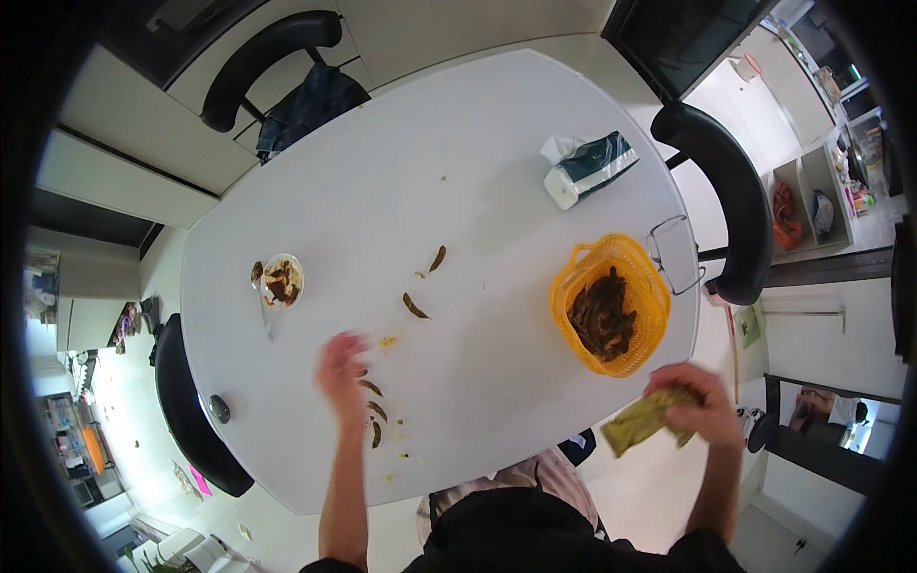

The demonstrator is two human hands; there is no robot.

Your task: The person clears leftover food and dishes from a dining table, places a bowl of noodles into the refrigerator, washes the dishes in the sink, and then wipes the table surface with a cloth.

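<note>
My right hand [691, 405] grips a crumpled yellow-green cloth [641, 424], held just off the table's near right edge. Blurred, my left hand [342, 369] is over the left part of the white table [494, 358]; whether it holds anything cannot be made out. Several dark curved pods [377, 410] lie beside and partly behind that hand, with yellow crumbs [387, 342] about them. Farther in lie two more pods, one [415, 306] nearer and one [438, 258] beyond it. At the right, a yellow plastic basket [561, 326] holds a heap of dark brown pods [604, 315].
A tissue pack [591, 168] lies at the far right, eyeglasses [663, 265] at the right edge. On the left are a small bowl with brown-stained contents [283, 281], a spoon [265, 315] and a dark round object [219, 409]. Black chairs [731, 193] surround the table.
</note>
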